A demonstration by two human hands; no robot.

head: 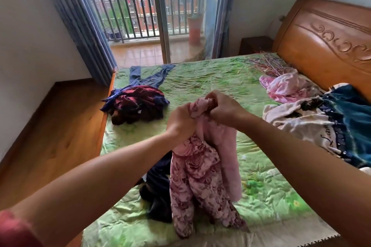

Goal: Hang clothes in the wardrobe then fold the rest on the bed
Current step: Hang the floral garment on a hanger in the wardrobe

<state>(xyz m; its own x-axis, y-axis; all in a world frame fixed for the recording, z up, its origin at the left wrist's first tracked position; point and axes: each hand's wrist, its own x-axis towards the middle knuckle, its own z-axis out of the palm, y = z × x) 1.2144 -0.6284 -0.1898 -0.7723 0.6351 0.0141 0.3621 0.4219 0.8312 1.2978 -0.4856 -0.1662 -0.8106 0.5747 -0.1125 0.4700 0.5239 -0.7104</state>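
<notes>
Your left hand and right hand both grip the pink floral garment by its top; it hangs below them, over the bed.

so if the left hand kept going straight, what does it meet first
Probably the right hand, just past the bunched pink floral garment that the left hand also grips; depth is unclear.

A left hand and right hand grip a raised garment above the middle of the bed, with a crumpled garment lying just left of it. A heap of clothes sits at the bed's left edge, trousers spread behind it. Hangers and a pile of laundry lie to the right by the headboard, the balcony door beyond.
</notes>
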